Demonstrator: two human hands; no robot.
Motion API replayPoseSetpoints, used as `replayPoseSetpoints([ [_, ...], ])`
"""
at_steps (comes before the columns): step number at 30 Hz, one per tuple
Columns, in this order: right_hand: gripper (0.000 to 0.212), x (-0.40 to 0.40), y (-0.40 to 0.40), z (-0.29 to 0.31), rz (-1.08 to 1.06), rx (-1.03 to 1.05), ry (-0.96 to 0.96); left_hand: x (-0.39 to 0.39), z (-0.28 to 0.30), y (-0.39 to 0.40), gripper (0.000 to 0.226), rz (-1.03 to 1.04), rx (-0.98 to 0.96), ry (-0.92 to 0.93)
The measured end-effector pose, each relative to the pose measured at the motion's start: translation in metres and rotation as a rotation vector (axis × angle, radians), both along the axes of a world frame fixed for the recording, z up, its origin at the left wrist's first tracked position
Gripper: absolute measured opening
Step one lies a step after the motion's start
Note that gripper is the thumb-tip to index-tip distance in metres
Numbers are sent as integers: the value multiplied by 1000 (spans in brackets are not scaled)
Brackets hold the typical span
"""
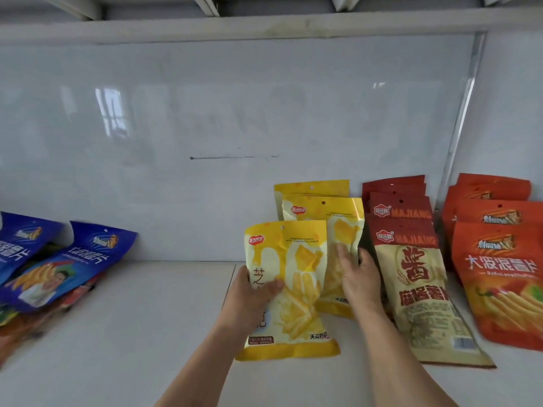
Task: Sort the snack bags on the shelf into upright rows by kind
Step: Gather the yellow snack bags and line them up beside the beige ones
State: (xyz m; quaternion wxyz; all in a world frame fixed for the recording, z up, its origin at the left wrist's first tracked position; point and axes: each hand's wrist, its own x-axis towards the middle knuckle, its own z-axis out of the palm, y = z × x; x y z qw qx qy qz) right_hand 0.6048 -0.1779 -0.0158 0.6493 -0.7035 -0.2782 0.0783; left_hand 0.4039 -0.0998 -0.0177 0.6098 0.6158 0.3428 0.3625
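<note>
On a white shelf, the left hand grips a yellow snack bag. The right hand, fingers straight, presses the next yellow bag beside red "MAJIANG" bags.

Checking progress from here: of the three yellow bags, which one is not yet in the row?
The front yellow bag, gripped by the left hand. The other two yellow bags stand behind it near the back wall, where the right hand rests on the nearer one.

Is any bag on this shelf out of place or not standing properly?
Yes. The blue bags at the far left lie tilted in a loose heap over other bags, not in an upright row. The yellow, red and orange rows on the right look orderly.
</note>
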Motion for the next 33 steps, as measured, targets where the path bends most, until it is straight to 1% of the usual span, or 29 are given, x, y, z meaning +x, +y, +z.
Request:
replayPoseSetpoints([
  [3,52,-2,-2,3,19,28,-13,12,-3,-1,36,11,-7,8],
  [7,64,-2,-3,2,65,58,18,29,0,-3,35,28,22,4],
  [10,81,1,-3,-1,116,47,59,41,2,-2,36,50,61,21],
  [11,81,0,-4,0,137,51,62,45,3,-2,36,55,81,29],
  [13,73,0,-4,2,181,37,39,53,4,-2,35,68,148,65],
  [16,98,2,-2,-2,153,-9,-4,61,1,-3,33,70,221,93],
  [17,100,3,-1,-2,139,-16,-22,62,0,-3,35,57,221,82],
  [19,98,3,-1,-3,114,-11,-25,58,-1,-3,44,-11,198,56],
  [21,93,3,-1,-5,86,13,-13,51,-4,0,61,-125,174,52],
  [24,88,3,0,-6,60,29,-1,41,-9,3,86,-200,174,145],
  [29,85,3,2,-7,35,32,18,48,-13,8,102,-156,216,237],
  [33,86,6,3,-10,21,22,40,56,-17,7,102,-136,257,278],
])
